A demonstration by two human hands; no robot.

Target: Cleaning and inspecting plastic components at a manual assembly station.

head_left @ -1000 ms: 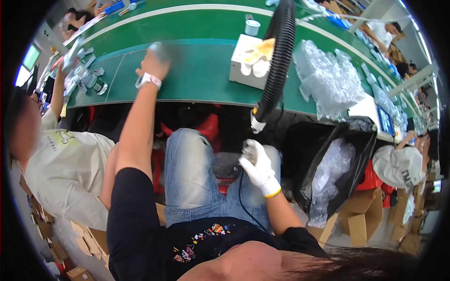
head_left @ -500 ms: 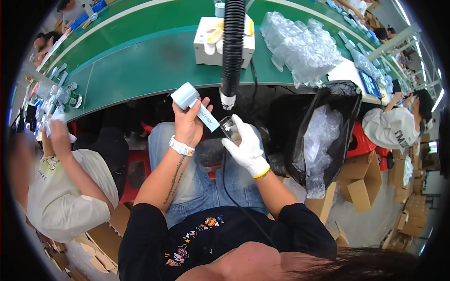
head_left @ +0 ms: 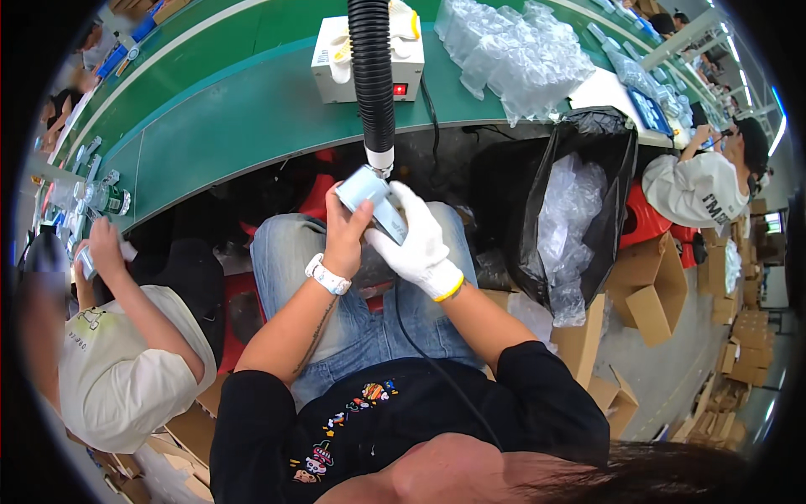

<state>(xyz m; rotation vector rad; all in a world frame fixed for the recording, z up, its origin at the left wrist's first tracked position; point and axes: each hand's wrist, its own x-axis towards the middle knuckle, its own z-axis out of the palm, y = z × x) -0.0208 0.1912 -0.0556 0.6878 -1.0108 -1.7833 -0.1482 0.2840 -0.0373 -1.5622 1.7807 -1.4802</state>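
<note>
My bare left hand (head_left: 342, 231) holds a light blue handheld fan (head_left: 363, 190) by its round head, thumb on top. My right hand (head_left: 417, 244), in a white knit glove with a yellow cuff edge, closes round the fan's flat handle. Whether anything else is inside the gloved fingers is hidden. Just above the fan hangs a black corrugated hose (head_left: 370, 76) with a white nozzle (head_left: 379, 158). The nozzle's tip is close to the fan head; I cannot tell if they touch. A thin black cable (head_left: 411, 340) runs from beneath my right hand over my lap.
On the green bench (head_left: 227, 118) stand a beige box (head_left: 336, 80) with a lit red switch and gloves, and a pile of clear plastic packaging (head_left: 516, 55). At my right are a black bag (head_left: 529, 252) and cardboard boxes (head_left: 646, 286). A co-worker (head_left: 134, 361) sits at my left.
The fan has come under the nozzle, and my right hand has moved onto its handle. The dark, clear-walled piece formerly at my right fingers is out of sight. The whole view has shifted.
</note>
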